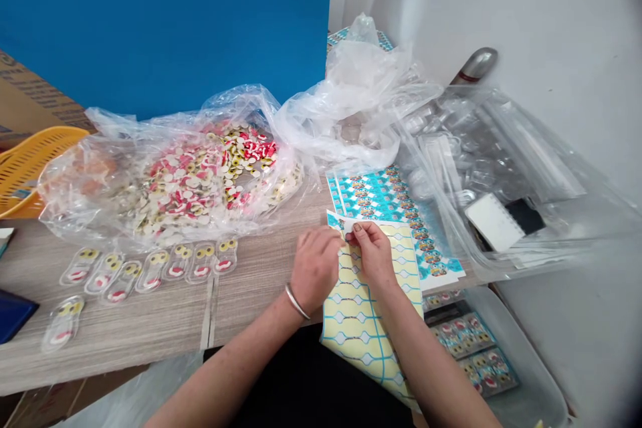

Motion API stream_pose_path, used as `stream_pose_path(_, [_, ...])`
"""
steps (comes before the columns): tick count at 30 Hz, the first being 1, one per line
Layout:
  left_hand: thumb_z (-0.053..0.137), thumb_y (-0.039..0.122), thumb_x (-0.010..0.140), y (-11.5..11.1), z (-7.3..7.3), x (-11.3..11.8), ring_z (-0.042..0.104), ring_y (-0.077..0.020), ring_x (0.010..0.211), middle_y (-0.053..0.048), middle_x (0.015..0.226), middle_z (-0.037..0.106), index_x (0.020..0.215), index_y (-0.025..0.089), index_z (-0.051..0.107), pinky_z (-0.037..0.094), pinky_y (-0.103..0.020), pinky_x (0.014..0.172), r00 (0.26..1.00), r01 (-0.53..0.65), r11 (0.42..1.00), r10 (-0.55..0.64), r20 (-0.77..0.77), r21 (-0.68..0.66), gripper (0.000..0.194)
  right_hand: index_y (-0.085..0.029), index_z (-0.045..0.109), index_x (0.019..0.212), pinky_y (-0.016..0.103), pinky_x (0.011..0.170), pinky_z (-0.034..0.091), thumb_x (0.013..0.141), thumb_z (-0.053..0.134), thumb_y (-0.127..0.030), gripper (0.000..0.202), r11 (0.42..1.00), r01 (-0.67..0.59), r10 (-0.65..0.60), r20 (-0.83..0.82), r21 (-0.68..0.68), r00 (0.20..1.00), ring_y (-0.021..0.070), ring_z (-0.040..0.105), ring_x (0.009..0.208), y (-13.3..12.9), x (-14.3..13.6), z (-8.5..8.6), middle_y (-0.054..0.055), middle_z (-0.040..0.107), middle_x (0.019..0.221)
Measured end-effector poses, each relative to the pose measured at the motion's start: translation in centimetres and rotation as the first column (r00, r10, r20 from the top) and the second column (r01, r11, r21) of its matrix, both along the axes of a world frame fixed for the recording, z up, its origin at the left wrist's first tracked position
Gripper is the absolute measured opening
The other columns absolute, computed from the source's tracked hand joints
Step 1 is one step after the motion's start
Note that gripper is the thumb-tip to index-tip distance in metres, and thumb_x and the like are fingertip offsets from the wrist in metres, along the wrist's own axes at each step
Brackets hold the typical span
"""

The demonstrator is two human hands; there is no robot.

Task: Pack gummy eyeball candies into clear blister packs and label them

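A pale yellow sticker sheet [346, 317] with blue lines and rows of cut shapes hangs over the table's front edge towards my lap. Its top left corner is folded over and shows a white and blue printed face. My left hand [315, 264], with a silver bangle at the wrist, is closed at that corner, its fingertips partly hidden. Close beside it, my right hand [372, 251] pinches the same corner between thumb and fingers. Behind the yellow sheet lie blue printed sticker sheets [431, 241].
Several clear capsule-shaped packs [153, 271] with yellow and red pieces lie on the table's left. A clear bag [190, 194] holds many small discs. Another plastic bag [346, 100] stands behind. A clear tray [481, 160] is at right, above a plastic bin [536, 374] of filled packs.
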State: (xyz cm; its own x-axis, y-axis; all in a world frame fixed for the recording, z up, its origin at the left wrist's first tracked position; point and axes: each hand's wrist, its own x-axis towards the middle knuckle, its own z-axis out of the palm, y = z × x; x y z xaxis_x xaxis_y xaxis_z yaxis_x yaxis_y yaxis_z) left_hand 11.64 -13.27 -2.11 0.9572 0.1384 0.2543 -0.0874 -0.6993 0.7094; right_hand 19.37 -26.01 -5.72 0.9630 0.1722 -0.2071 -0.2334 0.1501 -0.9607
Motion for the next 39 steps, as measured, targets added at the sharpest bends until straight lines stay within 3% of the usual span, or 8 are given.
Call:
stream_pose_path(6, [0.049,0.015,0.098,-0.4,-2.3,1.1,0.058,-0.0253,0.104,-0.008,0.109,0.069,0.107,0.019,0.065,0.038,-0.044,0.094,0.968,0.241,0.904,-0.198,-0.153,0.354,0.019,-0.022,0.059,0.082,0.031,0.066,0.054,0.078,0.075,-0.046,0.029,0.975,0.175,-0.18,0.026,0.139,0.983,0.014,0.061,0.064,-0.9,0.4,3.0,-0.002,0.061,0.072])
stream_pose_path(11, [0.049,0.023,0.098,-0.2,-1.2,0.6,0.062,-0.0247,0.1,-0.009,0.104,0.07,0.098,0.019,0.069,0.042,-0.041,0.094,0.971,0.106,0.931,-0.173,-0.166,-0.349,0.02,-0.023,0.064,0.095,0.039,0.083,0.055,0.094,0.062,-0.031,0.009,0.975,0.188,-0.099,0.534,-0.115,0.839,0.0186,0.066,0.085,-0.9,-1.3,6.4,0.003,0.066,0.093])
stream_pose_path(12, [0.05,0.032,0.098,0.0,-0.5,0.0,0.063,-0.0234,0.095,-0.008,0.1,0.07,0.097,0.02,0.069,0.045,-0.039,0.091,0.978,0.007,0.801,-0.131,-0.164,-0.599,0.022,-0.023,0.065,0.096,0.04,0.086,0.055,0.094,0.062,-0.027,0.005,0.964,0.15,0.025,0.636,-0.22,0.771,0.0199,0.066,0.089,-0.4,-1.9,6.6,0.004,0.067,0.094])
stream_pose_path(15, [0.059,0.058,0.091,1.3,1.8,-2.7,0.064,-0.0187,0.084,-0.006,0.092,0.069,0.098,0.019,0.068,0.051,-0.033,0.081,0.978,-0.208,0.134,0.027,-0.206,-0.969,0.041,-0.023,0.068,0.099,0.042,0.089,0.053,0.093,0.061,-0.016,0.012,0.887,0.031,0.388,0.779,-0.461,0.493,0.0227,0.065,0.096,2.1,-3.5,6.1,0.006,0.07,0.097])
stream_pose_path(18, [0.082,0.046,0.077,3.8,3.0,-6.3,0.062,-0.0121,0.078,-0.002,0.089,0.068,0.093,0.017,0.068,0.052,-0.023,0.073,0.935,-0.273,-0.112,0.205,-0.291,-0.955,0.036,-0.022,0.069,0.107,0.044,0.093,0.052,0.095,0.057,-0.015,0.019,0.82,-0.112,0.569,0.777,-0.562,0.267,0.025,0.063,0.106,5.7,-5.1,5.5,0.008,0.072,0.104])
stream_pose_path(21, [0.09,0.03,0.067,7.5,3.0,-9.8,0.065,-0.0113,0.073,0.0,0.085,0.069,0.088,0.018,0.066,0.051,-0.02,0.064,0.824,-0.357,-0.165,0.408,-0.393,-0.919,0.034,-0.022,0.066,0.118,0.044,0.099,0.051,0.098,0.056,-0.023,0.023,0.712,-0.325,0.69,0.705,-0.622,0.162,0.0249,0.06,0.115,9.6,-6.5,5.0,0.009,0.069,0.118])
stream_pose_path(28, [0.094,0.03,0.058,15.8,2.9,-16.0,0.071,-0.0179,0.078,-0.003,0.089,0.072,0.085,0.017,0.063,0.059,-0.026,0.069,0.566,-0.394,-0.201,0.716,-0.409,-0.897,0.043,-0.014,0.057,0.13,0.051,0.102,0.043,0.083,0.075,-0.044,0.058,0.397,-0.294,0.894,0.293,-0.87,0.339,0.035,0.053,0.122,17.1,-7.6,2.7,0.016,0.062,0.133])
stream_pose_path(39, [0.093,0.035,0.06,15.7,2.0,-16.9,0.068,-0.0138,0.071,-0.002,0.085,0.071,0.084,0.017,0.063,0.057,-0.023,0.067,0.596,-0.429,-0.18,0.68,-0.427,-0.885,0.043,-0.016,0.054,0.136,0.047,0.102,0.036,0.077,0.077,-0.045,0.07,0.334,-0.276,0.941,0.3,-0.901,0.159,0.0335,0.049,0.125,17.2,-7.4,1.6,0.015,0.057,0.14])
